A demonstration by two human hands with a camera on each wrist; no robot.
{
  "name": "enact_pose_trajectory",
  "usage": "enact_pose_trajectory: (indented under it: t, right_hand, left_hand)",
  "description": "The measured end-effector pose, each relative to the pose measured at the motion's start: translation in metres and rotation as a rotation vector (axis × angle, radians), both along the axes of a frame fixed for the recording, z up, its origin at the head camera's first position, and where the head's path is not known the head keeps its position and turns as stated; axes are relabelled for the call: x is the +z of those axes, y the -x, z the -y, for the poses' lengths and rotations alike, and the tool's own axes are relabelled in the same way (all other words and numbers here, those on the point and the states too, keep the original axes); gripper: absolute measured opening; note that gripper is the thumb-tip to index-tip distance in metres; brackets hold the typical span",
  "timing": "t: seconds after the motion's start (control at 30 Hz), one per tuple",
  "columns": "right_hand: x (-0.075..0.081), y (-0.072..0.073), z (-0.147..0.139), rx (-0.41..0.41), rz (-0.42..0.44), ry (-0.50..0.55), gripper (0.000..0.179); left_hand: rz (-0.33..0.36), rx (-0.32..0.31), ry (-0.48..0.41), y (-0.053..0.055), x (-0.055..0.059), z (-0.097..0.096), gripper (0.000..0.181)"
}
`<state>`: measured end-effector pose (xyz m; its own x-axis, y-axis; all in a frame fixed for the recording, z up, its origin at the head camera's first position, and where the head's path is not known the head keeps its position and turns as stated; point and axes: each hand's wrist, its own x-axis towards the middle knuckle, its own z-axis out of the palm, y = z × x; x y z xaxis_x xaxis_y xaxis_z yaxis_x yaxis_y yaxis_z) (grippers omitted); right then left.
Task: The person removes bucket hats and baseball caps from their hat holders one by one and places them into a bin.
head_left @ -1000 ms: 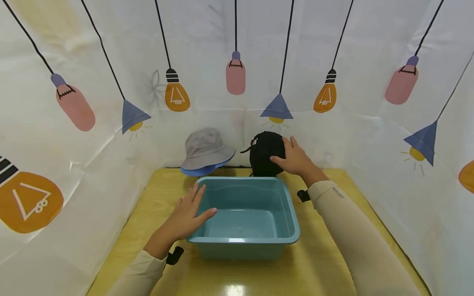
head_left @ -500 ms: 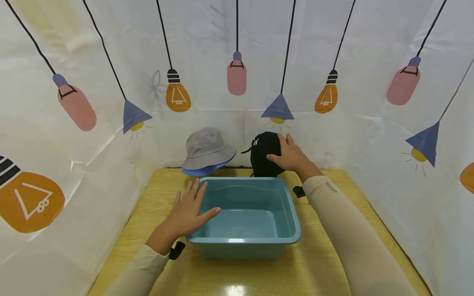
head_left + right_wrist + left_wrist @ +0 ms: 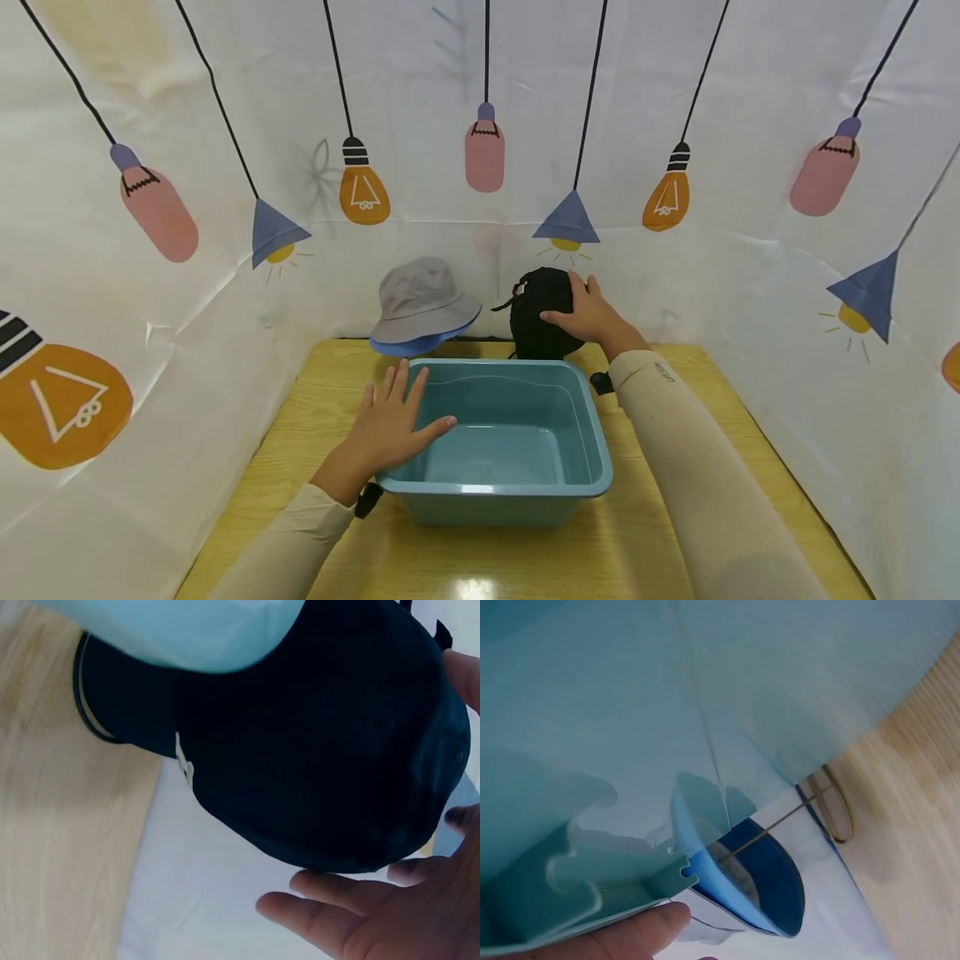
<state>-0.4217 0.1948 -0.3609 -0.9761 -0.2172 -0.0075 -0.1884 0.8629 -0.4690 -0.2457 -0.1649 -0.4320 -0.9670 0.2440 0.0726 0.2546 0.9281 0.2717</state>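
A black cap with a strap sticking out on its left stands at the back of the table, behind a blue-green plastic basin. My right hand is at the cap's right side, fingers spread. In the right wrist view the thumb and fingertips lie at the crown's edge of the cap, and its brim points left. My left hand spreads over the basin's left rim with straight fingers. One fingertip shows right at the rim in the left wrist view.
A grey bucket hat with a blue underside is left of the cap; a wire stand shows beneath it. A white sheet printed with lamps encloses the wooden table at the back and sides.
My right hand has shifted slightly left across the cap's side. My left hand has moved a little right over the basin. Cap, hat and basin stay in place.
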Motion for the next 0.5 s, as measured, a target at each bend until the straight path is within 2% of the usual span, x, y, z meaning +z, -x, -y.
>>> enact_pose_trajectory:
  t: [0.2, 0.5]
  right_hand:
    - [-0.0021, 0.0005, 0.0049, 0.004, 0.019, 0.007, 0.109]
    - [-0.0070, 0.0061, 0.0004, 0.009, -0.028, -0.021, 0.099]
  left_hand:
    - [0.003, 0.003, -0.006, 0.0006, -0.0023, 0.0008, 0.106]
    - [0.002, 0.002, -0.016, 0.0016, -0.0010, -0.0001, 0.105]
